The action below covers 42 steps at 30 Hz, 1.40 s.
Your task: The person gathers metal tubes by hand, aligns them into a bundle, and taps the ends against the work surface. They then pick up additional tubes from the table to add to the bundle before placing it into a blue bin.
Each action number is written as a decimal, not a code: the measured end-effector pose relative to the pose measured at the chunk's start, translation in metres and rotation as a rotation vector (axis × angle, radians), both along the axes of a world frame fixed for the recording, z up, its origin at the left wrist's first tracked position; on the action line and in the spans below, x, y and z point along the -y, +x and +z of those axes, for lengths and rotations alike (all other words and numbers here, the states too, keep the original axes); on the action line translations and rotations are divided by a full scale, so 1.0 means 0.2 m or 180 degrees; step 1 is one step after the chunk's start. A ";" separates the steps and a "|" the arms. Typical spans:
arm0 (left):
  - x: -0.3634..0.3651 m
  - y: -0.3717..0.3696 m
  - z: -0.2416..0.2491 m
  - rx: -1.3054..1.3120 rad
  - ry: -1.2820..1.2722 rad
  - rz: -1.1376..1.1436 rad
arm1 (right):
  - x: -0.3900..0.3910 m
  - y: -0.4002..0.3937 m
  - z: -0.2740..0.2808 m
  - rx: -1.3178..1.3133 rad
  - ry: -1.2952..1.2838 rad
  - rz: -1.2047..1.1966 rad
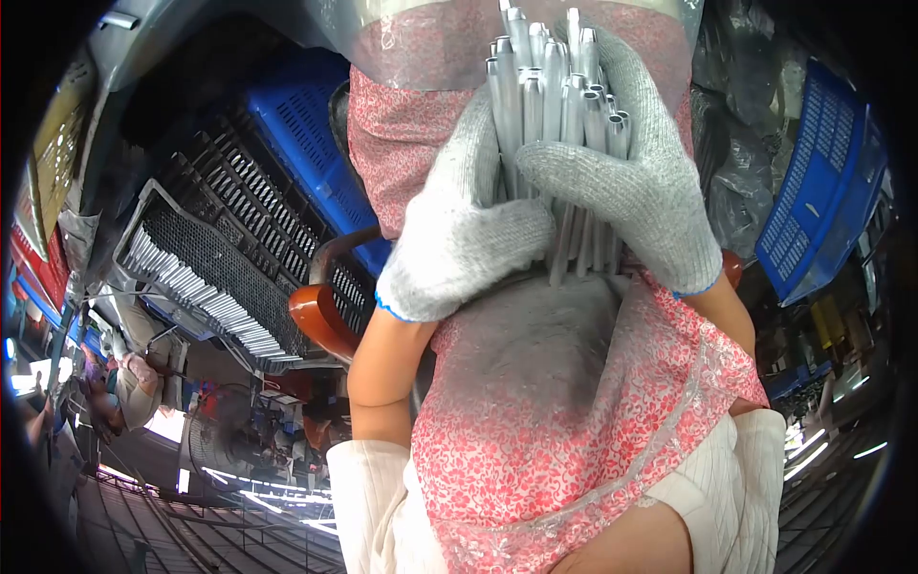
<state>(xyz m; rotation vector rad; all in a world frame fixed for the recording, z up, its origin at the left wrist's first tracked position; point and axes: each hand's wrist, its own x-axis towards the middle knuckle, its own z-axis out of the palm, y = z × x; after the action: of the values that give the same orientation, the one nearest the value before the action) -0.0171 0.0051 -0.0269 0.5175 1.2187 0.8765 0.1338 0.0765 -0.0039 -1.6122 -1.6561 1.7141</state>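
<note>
A bundle of thin silvery metal tubes (535, 96) stands upright in front of my chest, with uneven open ends at the top. My left hand (454, 225), in a whitish knitted glove with a blue cuff edge, wraps the bundle from the left, its thumb across the near side. From the right, my right hand (636, 172), gloved alike, closes around the same tubes with its thumb over them. Lower tube ends show beneath the hands, close to a dark-smudged, red-and-white floral apron (574, 430). Fingers on the far side are partly hidden.
At left, a grey mesh crate (206, 277) holds a row of similar tubes. Black crates (258, 182) and a blue crate (311, 143) stand beside it. A wooden armrest (323, 320) is near my left elbow. Another blue crate (818, 182) is at right. A person (134, 387) appears far left.
</note>
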 end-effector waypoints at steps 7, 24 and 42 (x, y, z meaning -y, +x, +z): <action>-0.14 0.02 -0.07 0.1938 -0.0217 0.0154 | -0.09 -0.08 0.12 -0.1029 -0.0667 -0.0761; 0.21 0.06 -0.28 0.3396 -0.1388 0.0559 | -0.18 0.04 0.02 -0.2349 -0.0338 0.0549; 0.12 -0.04 -0.16 0.2097 -0.0616 0.1740 | -0.21 0.07 0.11 -0.1883 -0.1022 -0.0092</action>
<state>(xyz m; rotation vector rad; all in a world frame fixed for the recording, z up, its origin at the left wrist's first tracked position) -0.0249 -0.0190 -0.0597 -0.2771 0.8163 1.2449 0.1484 0.1193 0.0183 -1.0606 -1.1101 2.2415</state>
